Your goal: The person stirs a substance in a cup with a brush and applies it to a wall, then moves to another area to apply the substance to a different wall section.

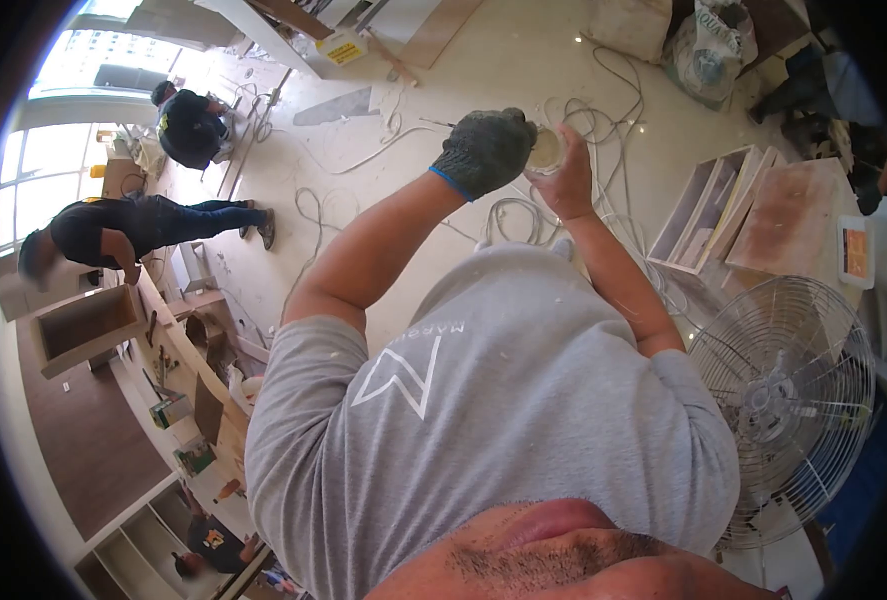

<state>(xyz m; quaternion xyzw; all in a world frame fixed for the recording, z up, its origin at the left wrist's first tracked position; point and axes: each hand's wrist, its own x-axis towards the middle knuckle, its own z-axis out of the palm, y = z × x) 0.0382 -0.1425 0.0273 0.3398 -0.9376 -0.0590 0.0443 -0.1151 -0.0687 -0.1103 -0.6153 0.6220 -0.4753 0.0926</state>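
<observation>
My left hand, in a dark work glove with a blue cuff, is closed. A thin rod-like tool sticks out from its far side, and the rest of it is hidden in the glove. My bare right hand wraps round a small round tub with pale stuff inside. The gloved fingers are right at the tub's rim. Both hands are out in front of my grey T-shirt, above the floor.
Loose cables coil over the floor. At right stand a wire-cage fan, wooden drawer boxes and a white sack. On the left, one person crouches and another bends over a long wooden bench.
</observation>
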